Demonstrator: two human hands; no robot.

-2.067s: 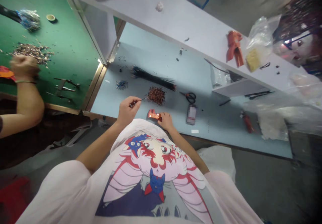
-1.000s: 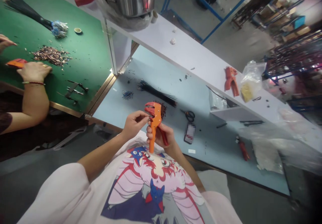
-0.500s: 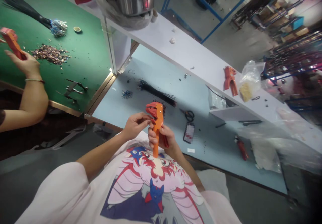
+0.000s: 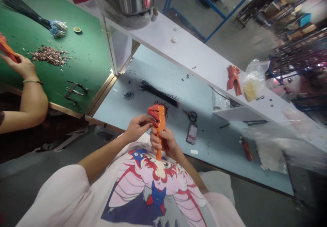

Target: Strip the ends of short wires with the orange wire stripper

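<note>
My right hand (image 4: 163, 141) is wrapped round the handles of an orange crimping tool (image 4: 157, 121), held upright in front of my chest with its jaws on top. My left hand (image 4: 138, 126) pinches something small at the tool's jaws; I cannot make out what it is. Behind the tool, on the light blue bench (image 4: 158, 84), lie a small heap of reddish terminals (image 4: 163, 106) and a bundle of thin black wires (image 4: 158, 93).
Scissors (image 4: 191, 115) and a phone (image 4: 191, 133) lie right of my hands. A second orange tool (image 4: 233, 79) and a plastic bag (image 4: 254, 79) sit on the white shelf (image 4: 194, 55). On the left, another person's arm (image 4: 24, 94) works at a green table (image 4: 84, 57).
My right hand lifted the orange tool from the bench and holds it upright. My left hand left the terminal heap and came to the jaws. The handles have closed a little.
</note>
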